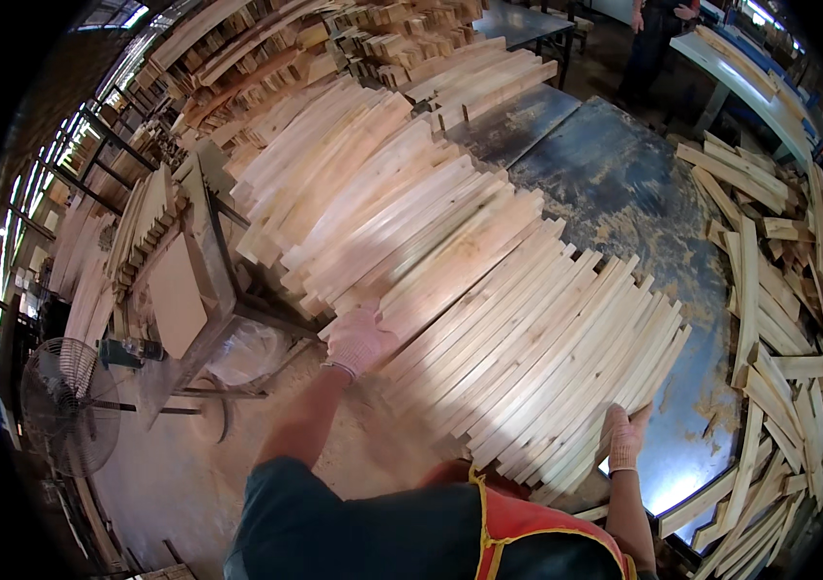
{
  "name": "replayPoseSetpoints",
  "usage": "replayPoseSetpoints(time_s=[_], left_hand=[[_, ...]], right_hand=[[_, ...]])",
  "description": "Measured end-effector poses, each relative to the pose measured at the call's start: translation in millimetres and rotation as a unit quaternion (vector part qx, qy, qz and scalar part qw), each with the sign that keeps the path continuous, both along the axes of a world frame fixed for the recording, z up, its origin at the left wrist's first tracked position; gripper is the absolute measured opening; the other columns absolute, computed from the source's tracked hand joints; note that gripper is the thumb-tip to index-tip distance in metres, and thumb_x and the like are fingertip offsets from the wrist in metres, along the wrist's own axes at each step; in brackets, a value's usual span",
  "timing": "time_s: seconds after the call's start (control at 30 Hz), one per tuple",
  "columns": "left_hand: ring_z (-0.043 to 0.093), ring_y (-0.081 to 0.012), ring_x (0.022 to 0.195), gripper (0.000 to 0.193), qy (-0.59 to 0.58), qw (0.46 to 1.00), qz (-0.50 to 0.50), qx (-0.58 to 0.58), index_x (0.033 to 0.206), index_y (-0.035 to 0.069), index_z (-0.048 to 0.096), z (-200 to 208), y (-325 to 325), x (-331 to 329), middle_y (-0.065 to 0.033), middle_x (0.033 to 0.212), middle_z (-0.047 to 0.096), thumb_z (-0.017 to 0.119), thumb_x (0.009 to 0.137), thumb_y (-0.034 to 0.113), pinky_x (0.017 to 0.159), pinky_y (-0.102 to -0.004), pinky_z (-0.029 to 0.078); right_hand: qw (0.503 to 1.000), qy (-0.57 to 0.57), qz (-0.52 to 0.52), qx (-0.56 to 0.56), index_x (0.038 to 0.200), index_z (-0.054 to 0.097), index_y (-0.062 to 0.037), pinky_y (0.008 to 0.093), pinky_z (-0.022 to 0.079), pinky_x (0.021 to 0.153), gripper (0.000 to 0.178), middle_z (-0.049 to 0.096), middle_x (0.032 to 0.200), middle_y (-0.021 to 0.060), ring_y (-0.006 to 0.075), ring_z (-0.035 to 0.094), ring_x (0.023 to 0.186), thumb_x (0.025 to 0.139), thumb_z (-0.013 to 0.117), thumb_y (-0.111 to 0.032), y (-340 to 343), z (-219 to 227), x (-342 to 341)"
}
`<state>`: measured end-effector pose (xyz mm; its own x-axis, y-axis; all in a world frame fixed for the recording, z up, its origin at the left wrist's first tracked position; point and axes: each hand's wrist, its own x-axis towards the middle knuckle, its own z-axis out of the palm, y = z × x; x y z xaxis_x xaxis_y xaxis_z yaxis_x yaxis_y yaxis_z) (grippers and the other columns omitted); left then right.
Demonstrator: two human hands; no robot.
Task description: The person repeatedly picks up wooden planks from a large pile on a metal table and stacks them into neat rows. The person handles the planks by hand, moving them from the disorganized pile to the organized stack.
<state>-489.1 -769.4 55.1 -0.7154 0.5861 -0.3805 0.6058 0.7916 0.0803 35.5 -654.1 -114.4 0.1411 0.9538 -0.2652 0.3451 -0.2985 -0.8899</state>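
Observation:
My left hand (358, 339), in a pale knitted glove, rests against the near ends of light wooden boards (460, 261), its fingers stretched out and its thumb apart. Right of a dark gap lies a broad row of narrow wooden strips (537, 353), side by side with uneven ends. My right hand (627, 440), gloved too, grips the near right edge of this row, thumb at the strips and fingers at the outer side. Its fingertips are partly hidden. More pale boards (334, 174) lie in rows beyond my left hand.
A dark metal tabletop (615, 164) with sawdust lies beyond the strips. Loose offcuts (779, 261) are heaped along the right. Stacked lumber (266, 48) fills the far left. A caged fan (61, 406) and a side table (228, 290) stand left. Another person (653, 43) stands at the back.

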Motion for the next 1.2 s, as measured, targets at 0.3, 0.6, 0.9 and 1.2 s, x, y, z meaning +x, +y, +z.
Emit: replayPoseSetpoints(time_s=[0.3, 0.6, 0.9, 1.2], left_hand=[[0.063, -0.0381, 0.126, 0.065, 0.228, 0.950, 0.085, 0.197, 0.137, 0.010, 0.056, 9.1, 14.6, -108.0, -0.0183, 0.128, 0.068, 0.076, 0.084, 0.041, 0.101, -0.0504, 0.052], [0.053, -0.0107, 0.066, 0.058, -0.211, 0.562, 0.528, 0.600, 0.136, 0.006, 0.056, -120.6, -25.9, -49.8, -0.0004, 0.088, 0.060, 0.081, 0.092, 0.034, 0.054, -0.0308, 0.045], [0.064, -0.0113, 0.086, 0.041, -0.280, 0.852, 0.326, 0.298, 0.117, 0.004, 0.074, -67.7, -89.4, 72.0, -0.0026, 0.094, 0.071, 0.078, 0.095, 0.038, 0.074, -0.0287, 0.049], [0.077, -0.0317, 0.092, 0.060, -0.196, 0.962, 0.110, 0.157, 0.116, 0.003, 0.075, -75.4, 68.3, 159.5, -0.0197, 0.097, 0.077, 0.081, 0.080, 0.052, 0.081, -0.0432, 0.059]], right_hand=[[0.996, 0.085, 0.021, -0.020, 0.169, 0.018, -0.0048, 0.0396, 0.038, 0.119, 0.099, 0.050, 0.153, 0.0194, 0.0324, 0.051, 0.137, 0.090, 0.075, -0.026, -5.0, 27.5, -1.3], [0.976, 0.189, 0.011, -0.112, 0.166, 0.025, -0.0055, 0.0370, 0.045, 0.111, 0.095, 0.054, 0.147, 0.0099, 0.0229, 0.053, 0.129, 0.089, 0.080, -0.018, -55.3, 38.2, -8.5], [0.975, 0.211, 0.066, -0.013, 0.156, 0.039, -0.0012, 0.0373, 0.052, 0.101, 0.072, 0.063, 0.136, 0.0142, 0.0233, 0.062, 0.118, 0.093, 0.071, -0.014, 28.0, 31.3, 64.8], [0.978, 0.091, 0.154, -0.105, 0.150, 0.052, -0.0016, 0.0354, 0.052, 0.101, 0.065, 0.066, 0.136, 0.0137, 0.0221, 0.062, 0.120, 0.094, 0.078, -0.019, 153.9, 59.3, 161.4]])
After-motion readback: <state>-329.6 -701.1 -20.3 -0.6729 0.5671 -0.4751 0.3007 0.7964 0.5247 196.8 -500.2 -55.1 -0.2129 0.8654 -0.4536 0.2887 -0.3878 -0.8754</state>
